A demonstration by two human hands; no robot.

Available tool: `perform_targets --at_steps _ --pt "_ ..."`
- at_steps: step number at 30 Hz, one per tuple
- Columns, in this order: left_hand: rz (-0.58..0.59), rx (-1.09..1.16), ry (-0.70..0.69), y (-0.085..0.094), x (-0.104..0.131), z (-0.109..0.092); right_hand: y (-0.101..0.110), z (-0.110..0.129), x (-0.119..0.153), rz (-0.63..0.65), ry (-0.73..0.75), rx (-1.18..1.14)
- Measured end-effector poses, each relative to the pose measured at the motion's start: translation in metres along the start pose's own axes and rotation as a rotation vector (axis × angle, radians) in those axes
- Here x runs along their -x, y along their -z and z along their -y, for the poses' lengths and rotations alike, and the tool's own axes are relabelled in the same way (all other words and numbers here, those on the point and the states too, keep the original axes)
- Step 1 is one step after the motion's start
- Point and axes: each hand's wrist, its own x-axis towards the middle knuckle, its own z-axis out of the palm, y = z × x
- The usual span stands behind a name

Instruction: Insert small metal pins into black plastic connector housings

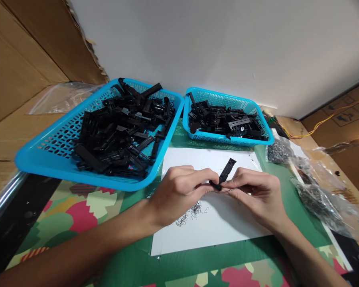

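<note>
My left hand [187,185] is closed in a pinch on the lower end of a black plastic part [227,170], whose long narrow arm sticks up and to the right. Against the same end press the fingertips of my right hand [254,189], also pinched. A thin metal sliver shows between the right thumb and forefinger, too small to make out fully. Both hands are over a white board [209,235]. Just below my left hand lies a small pile of bent metal wire pieces [194,210], partly hidden by that hand.
A large blue basket [26,159] of black plastic parts stands at the left, a smaller blue basket [233,140] of similar parts behind the board. Plastic bags of small metal pieces [278,150] lie at the right. A white wall [215,44] rises behind, with cardboard [20,48] at the left.
</note>
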Motion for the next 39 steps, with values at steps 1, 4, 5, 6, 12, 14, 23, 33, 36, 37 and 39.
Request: perform_targets --at_steps 1,4,5,6,12,14,23,33,36,37,39 --pt "0.013 0.004 0.018 0.000 0.000 0.000 0.001 -0.001 0.000 -0.004 0.011 0.018" --pt "0.034 0.016 0.101 -0.001 -0.001 0.000 0.002 -0.002 0.000 -0.007 0.030 0.069" --pt "0.035 0.020 0.126 -0.002 -0.002 0.000 0.003 -0.003 0.000 -0.004 0.028 0.086" --pt "0.033 0.026 0.146 -0.002 -0.002 0.000 0.004 -0.003 0.000 -0.003 0.025 0.102" --pt "0.063 0.116 0.209 -0.003 -0.004 0.002 0.006 -0.002 0.002 -0.029 0.039 0.163" --pt "0.061 0.145 0.216 -0.004 -0.004 0.003 0.006 -0.003 0.002 -0.011 0.071 0.164" --pt "0.000 0.110 0.177 -0.002 -0.005 -0.001 0.004 0.000 0.005 -0.061 0.191 0.191" --pt "-0.071 0.045 0.050 -0.003 -0.002 0.000 -0.011 0.006 0.006 -0.139 0.159 0.109" --pt "-0.062 0.015 -0.006 -0.003 -0.001 0.001 -0.012 0.003 0.007 -0.116 0.245 0.151" --pt "-0.056 0.010 -0.018 -0.003 -0.001 0.001 -0.011 0.002 0.007 -0.102 0.275 0.175" --pt "-0.048 0.002 -0.050 -0.004 0.000 0.002 -0.008 -0.001 0.009 -0.070 0.341 0.247"
